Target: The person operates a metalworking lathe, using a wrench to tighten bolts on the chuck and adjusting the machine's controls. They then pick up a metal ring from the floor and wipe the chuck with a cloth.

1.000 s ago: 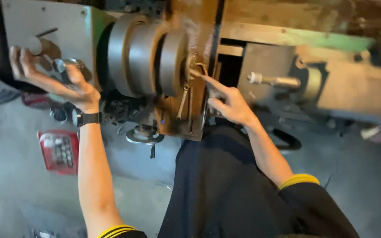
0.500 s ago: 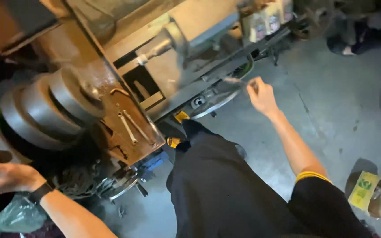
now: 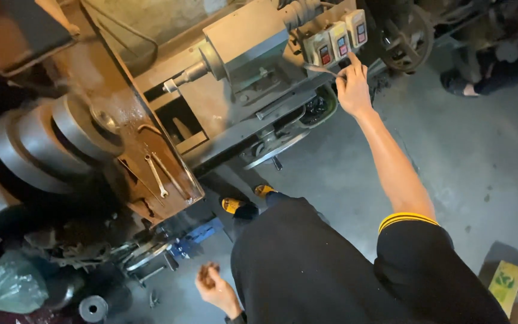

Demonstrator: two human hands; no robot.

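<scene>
Down at the bottom of the view, the left hand [image 3: 214, 290] is hanging low beside the dark trousers, with the fingers curled loosely inward; it seems to be holding nothing, but I cannot tell this for sure. Just left of it, a small metal ring [image 3: 93, 308] is lying on the floor near a green plastic bag [image 3: 12, 282]. A little farther, two wrenches [image 3: 164, 176] are resting on a rusty slanted plate [image 3: 151, 156] of the big machine, beside the round grey pulley [image 3: 49, 144]. Farther away, the right arm is stretching out over the grey concrete floor [image 3: 451, 156], and the right hand [image 3: 353, 89] is reaching up to the switch box [image 3: 337, 42]. This box is sitting at the top of the machine, and it is carrying three pale switches with red and dark buttons. The fingers are spread a little and the fingertips [image 3: 354, 60] are touching the lower edge of the box, not pinching anything. At the far right, another person's foot in a sandal [image 3: 460, 84] is standing on the floor.
</scene>
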